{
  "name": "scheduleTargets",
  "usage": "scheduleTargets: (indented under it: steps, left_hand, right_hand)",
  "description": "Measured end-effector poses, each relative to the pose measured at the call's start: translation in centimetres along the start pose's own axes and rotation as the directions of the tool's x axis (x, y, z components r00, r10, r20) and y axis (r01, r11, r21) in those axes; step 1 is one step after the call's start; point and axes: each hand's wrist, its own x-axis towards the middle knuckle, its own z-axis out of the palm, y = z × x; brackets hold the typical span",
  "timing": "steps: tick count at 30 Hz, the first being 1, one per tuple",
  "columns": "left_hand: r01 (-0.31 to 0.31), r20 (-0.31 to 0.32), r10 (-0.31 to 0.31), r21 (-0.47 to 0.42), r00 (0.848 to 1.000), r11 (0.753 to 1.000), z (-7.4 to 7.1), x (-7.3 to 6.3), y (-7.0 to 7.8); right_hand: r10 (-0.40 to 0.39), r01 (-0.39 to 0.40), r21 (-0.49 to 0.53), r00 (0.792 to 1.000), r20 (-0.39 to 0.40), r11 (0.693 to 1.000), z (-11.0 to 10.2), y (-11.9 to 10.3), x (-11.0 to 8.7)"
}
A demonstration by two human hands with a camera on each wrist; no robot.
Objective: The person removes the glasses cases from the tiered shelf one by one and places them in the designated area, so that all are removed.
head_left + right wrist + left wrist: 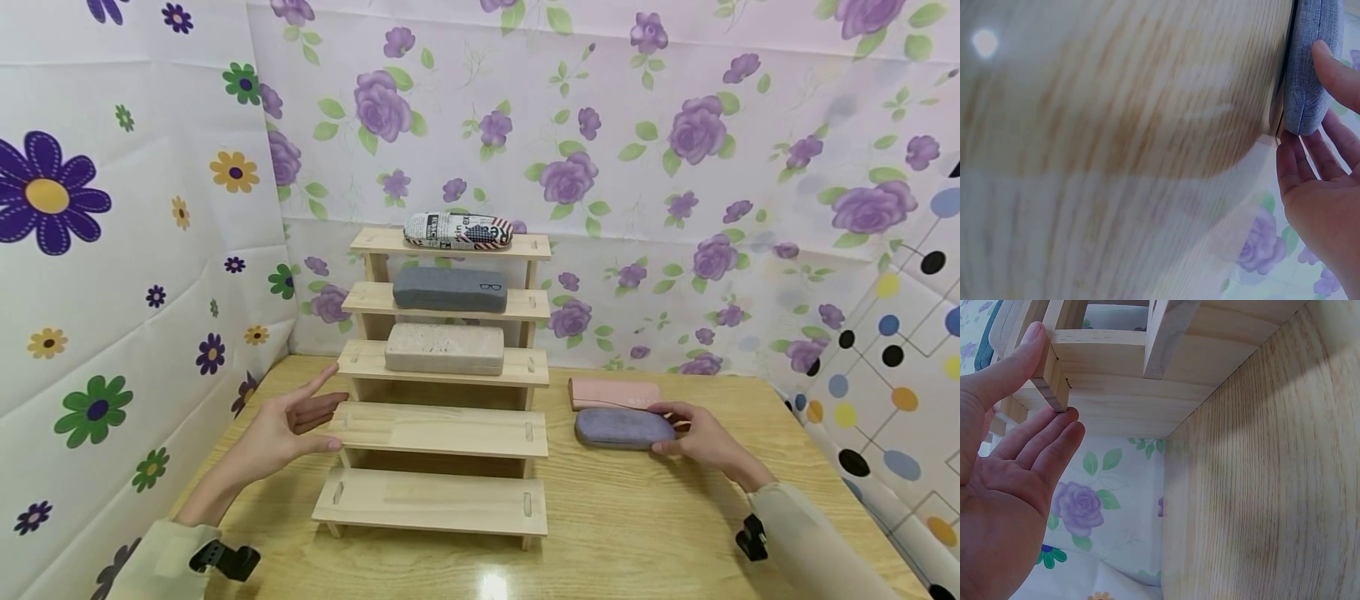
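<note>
A purple-grey glasses case lies on the wooden table, right of a stepped wooden shelf. My right hand grips the case's right end, thumb on the near side and fingers round the far side. My left hand is open, its straight thumb and fingers touching the left end of the fourth step. The shelf's upper three steps carry a newspaper-print case, a dark grey case and a beige case. Nothing lies on the two lowest steps.
A pink case lies on the table just behind the purple-grey one. Flowered cloth walls close in the table at the left, back and right. The table's front strip lies below the shelf's lowest step.
</note>
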Motion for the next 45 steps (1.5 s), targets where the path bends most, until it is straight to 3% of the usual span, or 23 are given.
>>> scheduleTargets:
  steps: [7,13,26,45]
  left_hand:
    - [-0.006,0.002,0.006,-0.004,1.0,1.0,0.0,0.0,0.1]
    - [-0.009,0.001,0.009,-0.005,1.0,1.0,0.1,0.0,0.2]
    - [-0.001,-0.008,0.001,0.003,1.0,1.0,0.2,-0.1,0.2]
    - [-0.014,-0.003,0.014,-0.008,1.0,1.0,0.2,0.0,0.0]
  right_hand:
    - [-0.009,0.009,0.001,1.0,-0.009,1.0,0.0,0.1,0.0]
    - [-0.052,0.049,-0.068,0.997,-0.05,0.996,-0.3,-0.7,-0.8]
    - [-0.138,0.125,-0.147,0.987,-0.081,0.981,-0.3,-5.6,-3.5]
    - [-0.191,0.181,-0.092,0.975,-0.115,0.979,3.0,-10.7,-5.1]
